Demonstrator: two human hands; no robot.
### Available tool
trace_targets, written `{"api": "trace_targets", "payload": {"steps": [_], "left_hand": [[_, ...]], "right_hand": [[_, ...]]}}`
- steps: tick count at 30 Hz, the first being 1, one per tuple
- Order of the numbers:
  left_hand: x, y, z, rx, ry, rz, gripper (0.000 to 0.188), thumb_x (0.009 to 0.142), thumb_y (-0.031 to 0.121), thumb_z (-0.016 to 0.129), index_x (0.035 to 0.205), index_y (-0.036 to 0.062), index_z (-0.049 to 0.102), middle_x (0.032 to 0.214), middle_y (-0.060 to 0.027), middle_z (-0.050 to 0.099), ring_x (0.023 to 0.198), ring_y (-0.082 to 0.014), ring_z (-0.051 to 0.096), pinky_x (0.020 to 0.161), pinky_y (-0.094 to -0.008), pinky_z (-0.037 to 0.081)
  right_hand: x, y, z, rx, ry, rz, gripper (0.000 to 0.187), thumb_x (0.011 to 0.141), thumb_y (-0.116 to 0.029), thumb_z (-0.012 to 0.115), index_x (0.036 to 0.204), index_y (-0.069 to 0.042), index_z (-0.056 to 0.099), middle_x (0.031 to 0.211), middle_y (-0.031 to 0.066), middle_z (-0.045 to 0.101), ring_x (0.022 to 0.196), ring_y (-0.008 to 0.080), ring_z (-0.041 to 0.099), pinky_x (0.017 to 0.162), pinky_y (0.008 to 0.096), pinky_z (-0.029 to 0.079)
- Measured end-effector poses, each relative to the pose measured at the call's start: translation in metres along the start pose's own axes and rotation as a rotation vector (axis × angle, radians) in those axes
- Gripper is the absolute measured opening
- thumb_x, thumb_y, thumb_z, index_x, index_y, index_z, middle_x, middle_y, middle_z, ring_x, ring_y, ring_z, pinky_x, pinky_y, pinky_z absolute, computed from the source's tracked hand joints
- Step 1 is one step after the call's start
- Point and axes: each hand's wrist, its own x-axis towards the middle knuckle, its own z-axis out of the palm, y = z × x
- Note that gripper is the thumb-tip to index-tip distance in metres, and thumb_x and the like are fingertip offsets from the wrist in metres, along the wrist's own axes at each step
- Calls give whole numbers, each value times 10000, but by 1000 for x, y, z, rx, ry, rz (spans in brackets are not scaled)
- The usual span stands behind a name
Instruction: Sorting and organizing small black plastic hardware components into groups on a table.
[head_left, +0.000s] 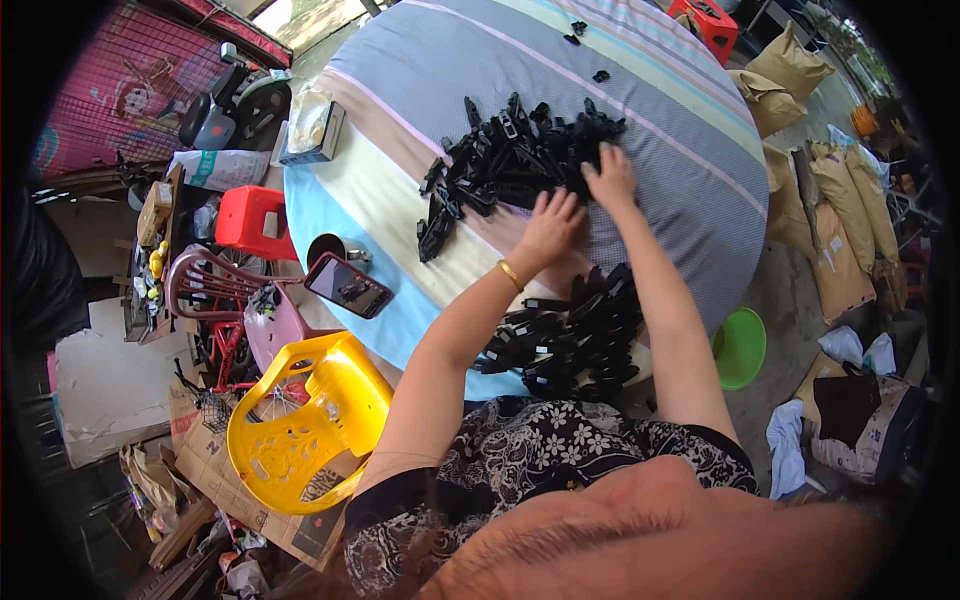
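Note:
A loose heap of small, long black plastic pieces (500, 160) lies across the middle of the round table; their exact kind is hard to make out. My left hand (550, 228), with a gold bangle at the wrist, rests at the heap's near edge, fingers spread and nothing visible in them. Just right of it, my right hand (612, 182) reaches the heap's right end, thumb and fingers apart, its fingertips against the black pieces. Close to my body, under my forearms, lies a second pile of similar black pieces (570, 345), more closely packed.
A striped cloth (690, 180) covers the table. A phone (348, 286) leans by a metal mug (340, 250) at the left, with a tissue box (312, 130) beyond. A yellow chair (310, 420), a red stool (252, 220) and a green basin (740, 348) stand around the table.

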Motion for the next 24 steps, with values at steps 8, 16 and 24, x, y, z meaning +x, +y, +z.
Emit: {"api": "trace_targets", "payload": {"steps": [8, 16, 24], "left_hand": [[-28, -53, 7, -115, 48, 0, 535, 733, 255, 583, 1246, 120, 514, 1343, -171, 411, 1304, -336, 313, 1096, -436, 217], [-31, -55, 0, -332, 118, -17, 513, 711, 226, 632, 1188, 63, 535, 1356, -199, 395, 1269, -361, 358, 1056, -454, 284], [-33, -63, -2, -401, 61, -19, 530, 662, 230, 691, 1154, 72, 570, 1296, -182, 456, 1220, -350, 420, 988, -472, 354]], "right_hand": [[14, -18, -12, 438, -251, -225, 393, 861, -380, 553, 1065, -52, 623, 1111, 211, 577, 1006, 380, 550, 844, 426, 444], [151, 98, -24, 114, 258, -132, 466, 819, -290, 606, 1162, 10, 509, 1190, 217, 522, 1090, 387, 494, 920, 421, 412], [295, 76, 67, 218, 214, -139, 804, 743, -488, 662, 1337, -23, 382, 1377, 263, 337, 1276, 405, 320, 1050, 430, 293]]}}
